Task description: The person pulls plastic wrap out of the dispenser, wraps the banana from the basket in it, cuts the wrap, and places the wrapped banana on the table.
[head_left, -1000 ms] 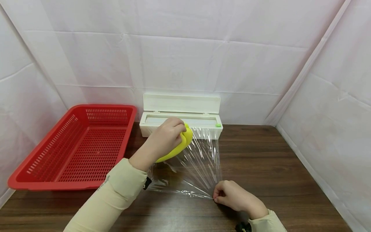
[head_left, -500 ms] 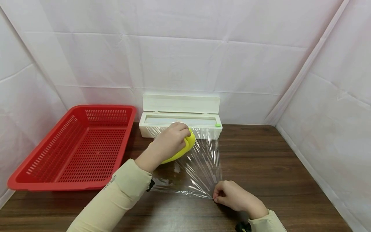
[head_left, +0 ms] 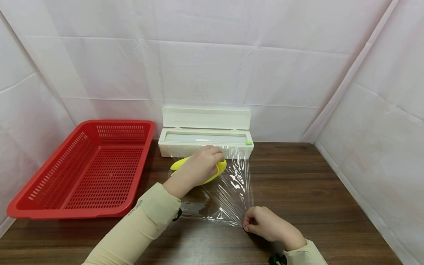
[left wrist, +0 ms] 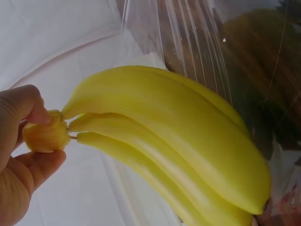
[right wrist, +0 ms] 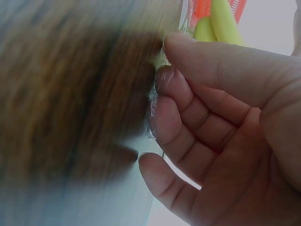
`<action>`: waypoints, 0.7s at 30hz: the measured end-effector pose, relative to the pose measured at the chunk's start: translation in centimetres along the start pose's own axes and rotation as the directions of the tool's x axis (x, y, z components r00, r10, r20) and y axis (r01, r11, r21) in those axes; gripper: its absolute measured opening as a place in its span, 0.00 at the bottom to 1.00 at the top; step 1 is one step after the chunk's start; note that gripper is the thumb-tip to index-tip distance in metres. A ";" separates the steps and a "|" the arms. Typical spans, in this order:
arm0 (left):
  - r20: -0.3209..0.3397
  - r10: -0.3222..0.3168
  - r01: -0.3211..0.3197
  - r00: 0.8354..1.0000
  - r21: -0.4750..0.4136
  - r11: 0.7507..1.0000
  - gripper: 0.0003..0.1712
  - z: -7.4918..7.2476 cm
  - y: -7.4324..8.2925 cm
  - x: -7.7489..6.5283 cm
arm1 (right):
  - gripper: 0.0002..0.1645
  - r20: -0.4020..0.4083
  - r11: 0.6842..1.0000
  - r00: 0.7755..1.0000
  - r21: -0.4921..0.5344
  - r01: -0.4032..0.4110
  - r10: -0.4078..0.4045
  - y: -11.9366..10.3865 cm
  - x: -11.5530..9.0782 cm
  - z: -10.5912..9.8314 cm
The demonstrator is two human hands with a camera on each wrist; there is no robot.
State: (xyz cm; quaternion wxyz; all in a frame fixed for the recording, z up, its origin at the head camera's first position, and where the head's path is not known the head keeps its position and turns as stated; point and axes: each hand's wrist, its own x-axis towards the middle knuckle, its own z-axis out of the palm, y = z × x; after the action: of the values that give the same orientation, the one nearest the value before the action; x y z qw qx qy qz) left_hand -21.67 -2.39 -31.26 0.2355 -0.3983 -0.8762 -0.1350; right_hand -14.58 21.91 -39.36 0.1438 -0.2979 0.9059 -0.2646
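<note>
My left hand [head_left: 200,167] pinches the stem end of a bunch of yellow bananas [left wrist: 183,136] between thumb and fingers. In the head view the bunch lies over a stretched sheet of clear cling film [head_left: 228,195], partly behind the hand; whether it touches the film I cannot tell. Low on the right, my right hand [head_left: 269,225] pinches the film's near right corner at the table. Film shows at its fingertips [right wrist: 167,117] in the right wrist view. The film runs back to a white cling film dispenser [head_left: 198,151] with its lid raised.
A red perforated plastic basket [head_left: 69,213] stands on the left of the dark wooden table [head_left: 291,176]. A green slider [head_left: 248,142] sits at the dispenser's right end. White cloth walls [head_left: 205,73] enclose the back and both sides.
The left hand has moved right and a little nearer, lowering the bananas over the film. Both ends of the bunch now show beside the hand. The right hand has stayed in place.
</note>
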 end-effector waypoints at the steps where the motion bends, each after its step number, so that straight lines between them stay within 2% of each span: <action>1: 0.000 0.004 -0.004 1.000 -0.002 1.000 0.14 0.2 0.0 0.0 | 0.09 0.001 1.000 1.000 0.000 0.001 -0.001 0.0 0.0 0.0; 7: -0.007 0.017 -0.017 1.000 -0.021 1.000 0.12 1.0 0.3 0.1 | 0.09 -0.005 1.000 1.000 -0.014 0.006 -0.006 0.0 0.2 0.1; 11: 0.023 -0.002 0.003 1.000 -0.040 0.999 0.11 1.4 0.5 0.1 | 0.09 -0.007 1.000 1.000 -0.017 0.010 -0.010 0.0 0.3 0.2; 17: 0.099 -0.059 0.068 0.993 -0.084 0.994 0.09 2.1 0.9 0.3 | 0.09 -0.012 0.999 1.000 -0.030 0.016 -0.017 0.0 0.4 0.2; 21: 0.113 -0.065 0.076 0.991 -0.090 0.993 0.07 2.6 1.4 0.5 | 0.09 -0.009 0.999 1.000 -0.045 0.018 -0.019 0.0 0.5 0.2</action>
State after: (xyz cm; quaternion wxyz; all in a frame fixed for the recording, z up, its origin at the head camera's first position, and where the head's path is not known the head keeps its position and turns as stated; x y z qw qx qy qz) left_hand -21.67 -0.12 -33.14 0.1629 -0.3846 -0.8940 -0.1619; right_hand -14.87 21.52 -39.56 0.1303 -0.3082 0.9095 -0.2468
